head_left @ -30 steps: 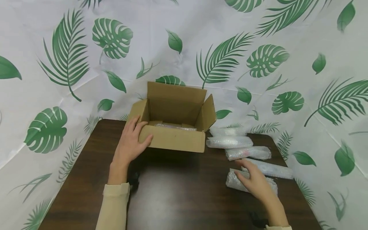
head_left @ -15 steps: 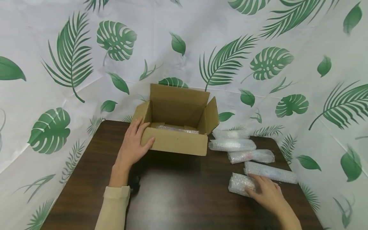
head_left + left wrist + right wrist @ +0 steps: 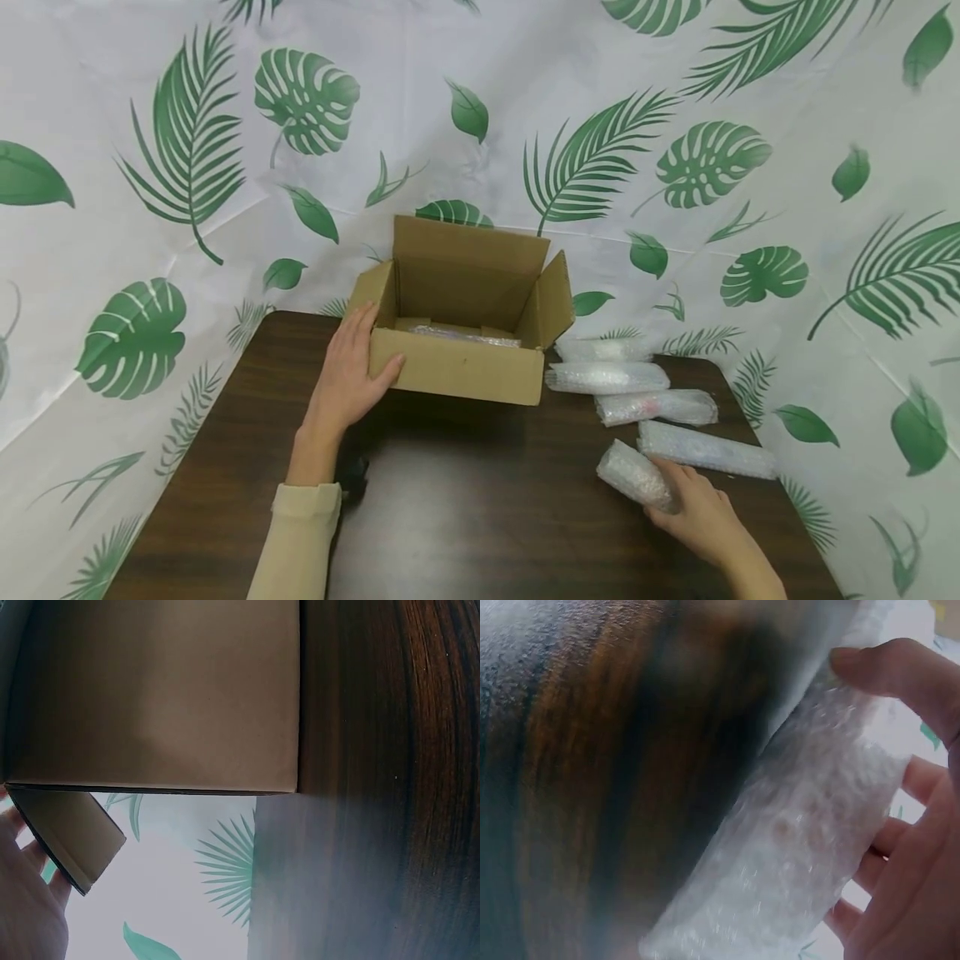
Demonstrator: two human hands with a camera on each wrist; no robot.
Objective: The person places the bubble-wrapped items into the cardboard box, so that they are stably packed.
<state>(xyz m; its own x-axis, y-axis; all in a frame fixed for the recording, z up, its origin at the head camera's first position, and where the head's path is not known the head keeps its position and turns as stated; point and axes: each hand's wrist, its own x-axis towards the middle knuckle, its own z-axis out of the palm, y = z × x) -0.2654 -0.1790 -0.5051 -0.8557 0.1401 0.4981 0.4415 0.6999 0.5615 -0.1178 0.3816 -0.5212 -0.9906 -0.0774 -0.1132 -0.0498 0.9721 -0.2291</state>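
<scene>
An open cardboard box (image 3: 465, 367) stands toward the back of the table, a clear-wrapped item (image 3: 465, 335) showing inside. My left hand (image 3: 345, 375) holds its front left corner, thumb on the front side and fingers along the left flap (image 3: 67, 832). At the right, my right hand (image 3: 697, 508) grips a bubble-wrapped roll (image 3: 633, 473) tilted up at its left end. The thumb lies across one side of that bubble wrap (image 3: 787, 840), the fingers on the other, in the right wrist view. What the wrap contains cannot be made out.
Several more bubble-wrapped rolls lie at the right: a long one (image 3: 708, 450), one with a reddish patch (image 3: 656, 407), and others (image 3: 607, 377) beside the box. The dark wooden table (image 3: 450, 517) backs onto a white leaf-print sheet (image 3: 465, 167).
My right hand has come down onto the nearest bubble-wrapped roll, taken hold of it and turned it. The left hand stays at the box corner, its fingers now straighter. The view shifted slightly.
</scene>
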